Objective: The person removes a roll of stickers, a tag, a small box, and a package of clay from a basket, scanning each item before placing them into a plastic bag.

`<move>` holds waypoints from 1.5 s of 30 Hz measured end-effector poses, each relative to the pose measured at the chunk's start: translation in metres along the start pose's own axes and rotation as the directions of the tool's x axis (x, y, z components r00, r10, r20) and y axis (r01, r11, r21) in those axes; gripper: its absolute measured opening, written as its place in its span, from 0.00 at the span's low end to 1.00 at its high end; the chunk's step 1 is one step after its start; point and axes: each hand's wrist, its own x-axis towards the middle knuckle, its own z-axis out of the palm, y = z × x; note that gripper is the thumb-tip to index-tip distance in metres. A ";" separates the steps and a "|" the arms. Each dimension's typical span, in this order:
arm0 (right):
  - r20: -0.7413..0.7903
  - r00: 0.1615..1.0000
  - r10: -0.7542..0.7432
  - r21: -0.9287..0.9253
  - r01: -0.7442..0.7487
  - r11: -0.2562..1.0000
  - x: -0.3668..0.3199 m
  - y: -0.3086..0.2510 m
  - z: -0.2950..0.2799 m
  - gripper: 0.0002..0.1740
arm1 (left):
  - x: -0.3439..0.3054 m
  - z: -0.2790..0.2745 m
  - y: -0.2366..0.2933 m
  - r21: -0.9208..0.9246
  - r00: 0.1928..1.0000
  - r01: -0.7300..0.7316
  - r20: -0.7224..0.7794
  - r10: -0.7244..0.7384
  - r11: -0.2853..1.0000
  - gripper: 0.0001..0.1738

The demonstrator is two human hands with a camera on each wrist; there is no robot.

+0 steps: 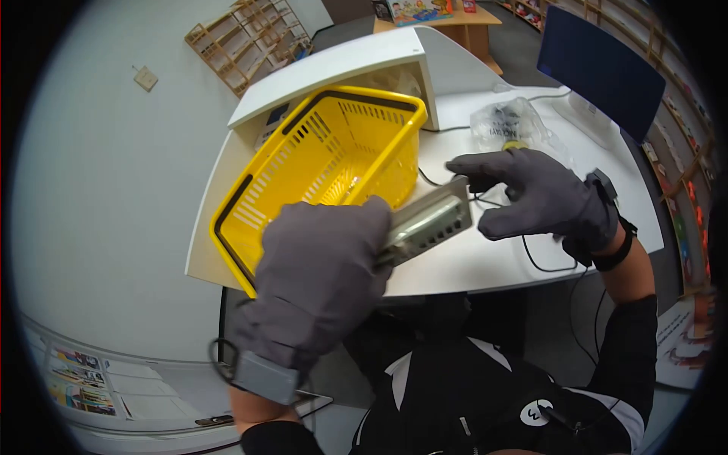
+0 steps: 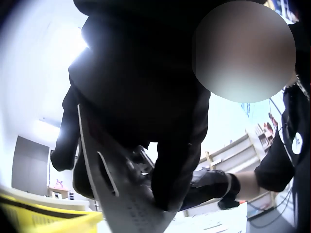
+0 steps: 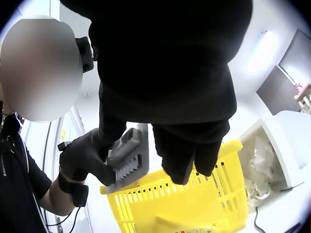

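My left hand point(image 1: 318, 265), in a grey glove, grips one end of a flat blister pack point(image 1: 431, 221) with a clear raised front. The left wrist view shows the pack's card back point(image 2: 119, 187) with a slot-shaped hang hole. What is inside the pack I cannot tell. My right hand point(image 1: 542, 193), also gloved, is at the pack's far end with thumb and index finger spread apart and the index fingertip close to its upper corner. A yellow shopping basket point(image 1: 393, 163) stands just beyond the left hand, and the pack overlaps its near side in the right wrist view.
The basket sits on a white desk point(image 1: 493, 265) with a raised back shelf point(image 1: 341, 68). Behind the right hand lie a clear plastic bag point(image 1: 485, 117) and black cables point(image 1: 542, 267). A dark monitor point(image 1: 603, 72) stands at the right. Shelving point(image 1: 254, 42) is in the background.
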 end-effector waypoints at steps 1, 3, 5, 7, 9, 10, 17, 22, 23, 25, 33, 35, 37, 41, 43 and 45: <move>0.080 0.996 -0.032 -0.014 0.033 0.999 0.001 -0.001 0.002 0.40 | -0.001 0.014 0.011 -0.013 1.000 -0.009 0.015 0.009 1.000 0.21; 0.229 0.969 -0.095 -0.039 0.107 0.993 0.000 -0.002 0.005 0.38 | 0.002 0.045 0.032 0.007 1.000 0.008 0.013 -0.008 1.000 0.20; 0.256 0.966 0.033 -0.085 -0.011 0.996 -0.007 -0.007 0.007 0.36 | 0.008 0.072 0.041 0.010 1.000 0.006 0.012 -0.006 1.000 0.19; 0.311 0.915 0.256 -0.181 -0.207 0.961 -0.014 -0.010 0.008 0.32 | 0.016 0.096 0.044 0.035 0.999 -0.007 -0.050 0.009 0.999 0.17; 0.239 0.953 0.188 -0.239 -0.130 0.962 -0.023 0.003 0.009 0.30 | 0.029 0.122 0.045 0.040 0.996 -0.022 -0.083 0.025 0.999 0.17; 0.175 0.980 0.099 -0.300 -0.042 0.953 -0.028 0.013 0.009 0.27 | 0.039 0.135 0.045 0.032 0.994 -0.028 -0.105 0.031 0.999 0.18; -0.201 0.962 -0.188 -0.764 -0.033 0.645 -0.052 0.054 -0.001 0.23 | 0.066 0.152 0.057 -0.326 0.910 -0.090 -0.410 -0.055 0.941 0.33; -0.183 0.964 -0.191 -0.947 -0.121 0.298 -0.055 0.060 0.025 0.19 | 0.094 0.161 0.065 -0.815 0.967 0.236 0.145 -0.209 0.530 0.41; -0.157 0.962 -0.222 -0.978 -0.120 0.172 -0.054 0.058 0.033 0.19 | 0.101 0.160 0.066 -0.882 0.940 0.336 0.291 -0.180 0.331 0.41; -0.137 0.973 -0.186 -0.982 -0.109 0.151 -0.049 0.048 0.049 0.18 | 0.110 0.198 0.065 -0.949 0.961 0.248 0.216 -0.172 0.197 0.36; -0.096 0.985 -0.145 -0.929 -0.036 0.367 -0.043 0.034 0.060 0.25 | 0.132 0.239 0.057 -0.951 0.920 0.223 0.278 -0.276 -0.215 0.21; -0.148 0.964 -0.222 -0.745 0.039 0.666 -0.052 0.036 0.052 0.31 | 0.132 0.225 0.051 -0.941 0.890 0.303 0.337 -0.309 -0.152 0.20; -0.198 0.961 -0.195 -0.673 0.011 0.740 -0.058 0.039 0.038 0.32 | 0.129 0.226 0.054 -0.947 0.903 0.267 0.311 -0.297 -0.181 0.19; -0.318 0.948 0.028 -0.407 -0.163 0.899 -0.056 0.050 0.014 0.33 | 0.125 0.225 0.061 -0.948 0.939 0.194 0.254 -0.232 -0.254 0.19; -0.324 0.896 0.304 -0.206 -0.381 0.901 -0.054 0.056 0.002 0.29 | 0.125 0.217 0.063 -0.944 0.962 0.173 0.223 -0.158 -0.280 0.19; -0.219 0.881 0.419 -0.092 -0.446 0.890 -0.050 0.059 -0.004 0.27 | 0.125 0.208 0.067 -0.938 0.967 0.163 0.214 -0.141 -0.307 0.20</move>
